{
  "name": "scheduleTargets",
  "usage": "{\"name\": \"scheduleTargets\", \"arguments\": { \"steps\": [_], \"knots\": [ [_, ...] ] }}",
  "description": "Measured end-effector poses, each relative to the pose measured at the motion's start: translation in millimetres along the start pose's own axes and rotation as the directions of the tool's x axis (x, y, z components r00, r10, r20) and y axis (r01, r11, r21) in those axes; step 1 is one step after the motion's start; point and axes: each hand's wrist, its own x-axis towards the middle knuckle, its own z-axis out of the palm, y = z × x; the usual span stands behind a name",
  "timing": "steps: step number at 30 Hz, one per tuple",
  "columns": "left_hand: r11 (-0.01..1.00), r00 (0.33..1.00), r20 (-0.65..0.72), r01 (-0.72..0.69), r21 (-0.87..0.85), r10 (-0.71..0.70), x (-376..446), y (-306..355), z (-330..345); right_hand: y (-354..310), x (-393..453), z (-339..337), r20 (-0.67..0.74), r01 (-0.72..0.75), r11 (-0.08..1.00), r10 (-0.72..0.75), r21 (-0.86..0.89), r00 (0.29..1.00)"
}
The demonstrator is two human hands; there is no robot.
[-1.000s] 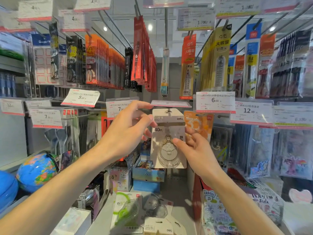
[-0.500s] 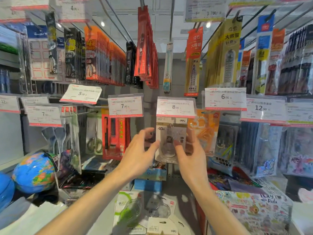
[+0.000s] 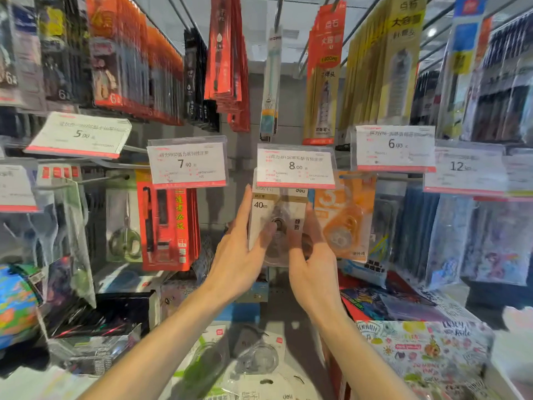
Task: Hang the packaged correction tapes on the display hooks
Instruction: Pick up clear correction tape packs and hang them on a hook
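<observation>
White-carded correction tape point(image 3: 278, 223) upright, left hand point(image 3: 240, 255), right hand point(image 3: 313, 255) flanking, thumbs pressing.

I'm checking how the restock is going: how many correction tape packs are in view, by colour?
White 40m pack under the 8.00 price tag: 1
Orange pack hanging beside it: 1
Green pack lying below: 1
Grey pack lying below: 1
White deli pack lying below: 1
Total: 5 in view; any behind the orange one are hidden.
</observation>
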Motion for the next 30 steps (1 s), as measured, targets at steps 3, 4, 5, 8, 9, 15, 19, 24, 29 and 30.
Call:
{"name": "scheduleTargets", "arguments": {
  "steps": [3, 4, 5, 8, 9, 15, 19, 24, 29, 30],
  "knots": [
    [0.999, 0.999, 0.038, 0.02, -0.025, -0.019, 8.1, -4.9, 0.4, -1.8, 8.6, 2.3, 0.011, 0.001, 1.0, -0.002, 0.028, 1.0],
    [0.999, 0.999, 0.049, 0.023, -0.039, -0.021, 11.6, -7.6, 1.1, -2.8, 11.5, 3.2, 0.015, -0.007, 0.999, 0.006, 0.042, 1.0],
    [0.998, 0.998, 0.058, 0.028, -0.047, -0.025, 15.6, -11.2, 2.7, -3.0, 14.8, 4.1, 0.019, -0.013, 0.998, 0.012, 0.06, 1.0],
    [0.994, 0.997, 0.069, 0.04, -0.099, -0.033, 27.6, -22.7, 9.5, -1.9, 24.2, 5.9, 0.025, -0.033, 0.996, 0.031, 0.085, 0.999],
    [0.992, 0.997, 0.073, 0.033, -0.12, -0.024, 30.3, -24.9, 11.9, -1.2, 27.3, 6.5, 0.032, -0.032, 0.996, 0.029, 0.078, 0.999],
    [0.986, 0.996, 0.084, 0.051, -0.157, -0.039, 29.9, -20.4, 12.7, -1.7, 32.7, 0.1, 0.147, -0.031, 0.991, 0.011, 0.133, 0.989],
    [0.99, 0.992, 0.027, 0.123, -0.069, -0.121, 19.4, -17.2, 4.0, 0.6, 28.5, -13.7, 0.234, -0.122, 0.977, 0.079, 0.173, 0.969],
    [0.981, 0.984, -0.073, 0.151, -0.126, -0.161, -7.7, -14.4, -15.0, 1.6, 7.1, -37.0, 0.277, -0.129, 0.976, 0.077, 0.173, 0.958],
    [0.956, 0.967, -0.092, 0.217, -0.198, -0.238, -55.6, -10.9, -40.8, 0.4, -21.8, -57.0, 0.303, -0.261, 0.921, 0.171, 0.289, 0.938],
    [0.951, 0.965, -0.096, 0.217, -0.22, -0.243, -67.3, -8.2, -45.4, 0.2, -27.8, -60.7, 0.316, -0.293, 0.904, 0.193, 0.31, 0.929]
  ]
}}
